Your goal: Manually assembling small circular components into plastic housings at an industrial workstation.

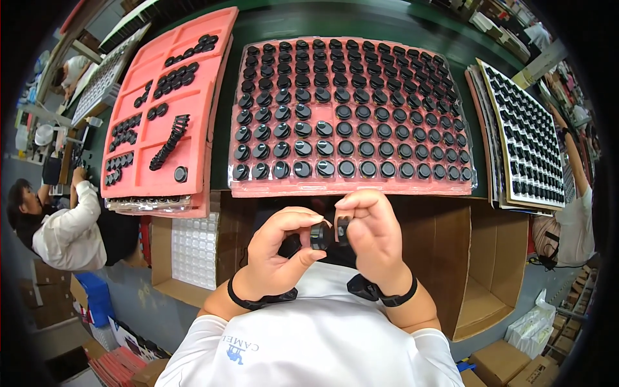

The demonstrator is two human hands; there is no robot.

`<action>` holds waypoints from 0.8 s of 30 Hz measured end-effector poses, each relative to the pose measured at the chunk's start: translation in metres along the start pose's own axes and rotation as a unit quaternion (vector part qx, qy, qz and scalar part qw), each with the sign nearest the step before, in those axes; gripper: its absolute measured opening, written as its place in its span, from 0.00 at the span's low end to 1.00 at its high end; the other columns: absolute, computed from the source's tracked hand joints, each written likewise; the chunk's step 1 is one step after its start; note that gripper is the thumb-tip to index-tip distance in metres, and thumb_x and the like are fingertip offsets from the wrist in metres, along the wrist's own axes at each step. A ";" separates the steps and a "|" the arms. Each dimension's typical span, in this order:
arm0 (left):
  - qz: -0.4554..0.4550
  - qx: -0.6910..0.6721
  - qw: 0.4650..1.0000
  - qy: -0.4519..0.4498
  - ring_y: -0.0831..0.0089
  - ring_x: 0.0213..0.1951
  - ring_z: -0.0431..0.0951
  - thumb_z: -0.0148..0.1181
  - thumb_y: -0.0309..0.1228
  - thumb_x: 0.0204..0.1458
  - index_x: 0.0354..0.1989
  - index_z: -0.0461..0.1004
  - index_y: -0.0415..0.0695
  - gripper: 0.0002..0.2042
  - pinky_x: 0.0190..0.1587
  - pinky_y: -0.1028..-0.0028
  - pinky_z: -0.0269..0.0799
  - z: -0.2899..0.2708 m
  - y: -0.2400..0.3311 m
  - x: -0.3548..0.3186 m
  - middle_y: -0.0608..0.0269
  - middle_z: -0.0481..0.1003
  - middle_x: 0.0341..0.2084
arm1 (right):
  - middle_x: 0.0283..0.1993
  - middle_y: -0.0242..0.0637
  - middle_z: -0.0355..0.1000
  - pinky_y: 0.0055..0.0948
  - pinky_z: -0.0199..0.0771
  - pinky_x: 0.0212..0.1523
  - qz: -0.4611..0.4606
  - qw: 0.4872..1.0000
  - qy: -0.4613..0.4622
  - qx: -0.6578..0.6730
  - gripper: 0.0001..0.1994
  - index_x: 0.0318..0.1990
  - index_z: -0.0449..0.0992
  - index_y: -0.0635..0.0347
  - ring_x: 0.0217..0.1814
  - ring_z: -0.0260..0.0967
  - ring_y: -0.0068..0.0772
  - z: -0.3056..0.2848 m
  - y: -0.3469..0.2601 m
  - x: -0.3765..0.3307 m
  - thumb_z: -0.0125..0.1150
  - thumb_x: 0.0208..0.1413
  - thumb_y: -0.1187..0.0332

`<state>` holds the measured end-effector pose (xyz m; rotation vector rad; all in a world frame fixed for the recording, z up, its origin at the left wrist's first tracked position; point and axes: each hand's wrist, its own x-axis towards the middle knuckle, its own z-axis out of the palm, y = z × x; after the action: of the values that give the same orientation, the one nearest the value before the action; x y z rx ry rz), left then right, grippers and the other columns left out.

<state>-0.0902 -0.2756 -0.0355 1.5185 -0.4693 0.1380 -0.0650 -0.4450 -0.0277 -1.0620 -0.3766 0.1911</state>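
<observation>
In front of my chest, my left hand [276, 250] pinches a glossy black round part [319, 237], shaped like a short cylinder, between thumb and fingers. Close beside it on the right, my right hand [374, 237] has its fingers closed on a thin dark curved piece [342, 229]; its exact kind I cannot make out. The two pieces are nearly touching. Just beyond both hands lies a clear plastic tray [351, 187] on pink foam, with rows of black round parts. One cell in its middle left shows bare pink.
At left, a pink foam tray [193, 138] holds groups of black parts and a curved row of black rings [170, 143]. White panels of black pieces [505, 184] stand at right. Open cardboard boxes [493, 264] flank me below the bench. Another person [74, 226] sits at far left.
</observation>
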 end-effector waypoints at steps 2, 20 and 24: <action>0.038 0.013 0.999 -0.005 0.78 0.31 0.69 0.64 0.25 0.49 0.49 0.65 0.36 0.20 0.33 0.81 0.67 -0.001 -0.002 0.003 0.52 0.69 0.44 | 0.38 0.34 0.64 0.20 0.60 0.37 -0.002 1.000 -0.003 -0.022 0.14 0.48 0.63 0.67 0.34 0.59 0.19 0.002 0.000 0.001 0.52 0.59 0.67; -0.063 -0.079 0.995 0.026 0.81 0.35 0.68 0.62 0.28 0.51 0.52 0.65 0.36 0.21 0.38 0.80 0.67 -0.014 -0.016 0.010 0.60 0.70 0.41 | 0.34 0.35 0.68 0.28 0.61 0.39 -0.155 0.898 -0.120 -0.394 0.15 0.42 0.74 0.61 0.35 0.63 0.32 -0.017 -0.007 0.038 0.67 0.45 0.70; -0.091 -0.112 0.989 0.033 0.82 0.35 0.68 0.62 0.30 0.52 0.52 0.64 0.36 0.21 0.39 0.81 0.67 -0.019 -0.021 0.015 0.61 0.70 0.41 | 0.35 0.36 0.69 0.32 0.62 0.41 -0.136 0.872 -0.153 -0.445 0.15 0.41 0.74 0.60 0.37 0.65 0.36 -0.013 -0.016 0.053 0.67 0.43 0.72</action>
<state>-0.0644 -0.2611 -0.0485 1.3253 -0.2810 -0.0082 -0.0112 -0.4460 -0.0083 -1.8770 -0.9518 -0.0921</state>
